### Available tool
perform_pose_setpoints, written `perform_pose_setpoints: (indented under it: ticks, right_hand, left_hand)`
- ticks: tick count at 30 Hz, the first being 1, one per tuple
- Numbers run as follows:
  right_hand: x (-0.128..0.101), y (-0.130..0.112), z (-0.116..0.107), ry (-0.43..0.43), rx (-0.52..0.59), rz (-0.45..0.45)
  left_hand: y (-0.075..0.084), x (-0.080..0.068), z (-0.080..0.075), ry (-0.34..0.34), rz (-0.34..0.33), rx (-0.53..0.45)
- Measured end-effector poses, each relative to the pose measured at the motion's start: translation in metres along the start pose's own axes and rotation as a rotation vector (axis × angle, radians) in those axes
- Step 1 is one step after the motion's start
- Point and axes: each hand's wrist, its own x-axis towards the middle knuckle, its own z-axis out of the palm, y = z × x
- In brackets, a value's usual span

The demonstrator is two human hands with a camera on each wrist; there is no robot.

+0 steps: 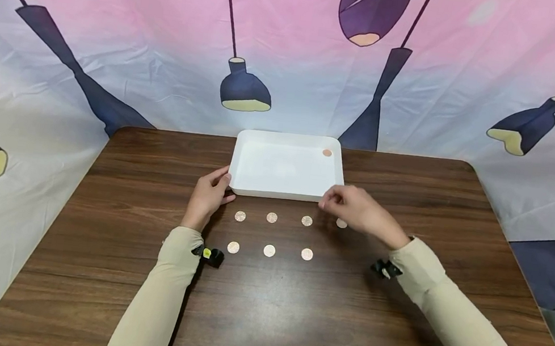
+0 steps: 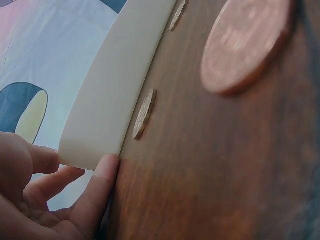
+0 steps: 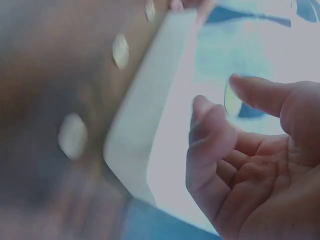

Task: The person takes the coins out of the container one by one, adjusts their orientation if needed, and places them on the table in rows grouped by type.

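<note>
A white rectangular tray [image 1: 286, 165] stands near the table's far edge, with one copper-coloured coin [image 1: 327, 152] inside at its back right. My left hand [image 1: 206, 198] holds the tray's front left corner, thumb and fingers against its wall, as the left wrist view also shows. My right hand [image 3: 250, 170] hovers by the front right corner, fingers curled loosely, thumb apart from them, and nothing visible between. Below it, one coin [image 1: 341, 223] is partly covered. Other coins lie in two rows before the tray, among them a back-row coin [image 1: 272, 217] and a front-row coin [image 1: 269, 250].
The dark wood table [image 1: 261, 319] ends just behind the tray, where a printed cloth [image 1: 168, 52] with lamp shapes hangs. A small black camera [image 1: 213, 257] on the left wrist sits close beside the front-left coin [image 1: 233, 247].
</note>
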Motion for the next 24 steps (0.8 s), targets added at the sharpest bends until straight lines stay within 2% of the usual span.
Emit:
perform_pose_setpoints:
  ticks: [3,7,15,17,22,24]
  right_hand:
    - [0.019,0.001,-0.018,0.015,-0.016,0.042]
    - [0.048,0.004,-0.029,0.021,-0.006,0.11]
    - [0.096,0.012,-0.017,-0.051,0.05,0.235]
    - [0.106,0.014,-0.013,-0.052,0.0,0.245]
    - [0.128,0.017,-0.006,-0.083,-0.26,0.253]
    - [0.133,0.018,-0.004,-0.098,-0.312,0.262]
  left_hand:
    - [0.0,0.0,0.0,-0.002,-0.004,0.005]
    - [0.0,-0.001,0.0,-0.001,-0.005,0.007]
    - [-0.002,-0.001,-0.001,0.004,0.005,0.008]
    - [-0.002,-0.001,-0.001,0.003,0.006,0.012]
    - [-0.002,-0.001,-0.001,0.011,0.002,0.007]
    - [-0.002,-0.001,-0.001,0.015,0.002,0.004]
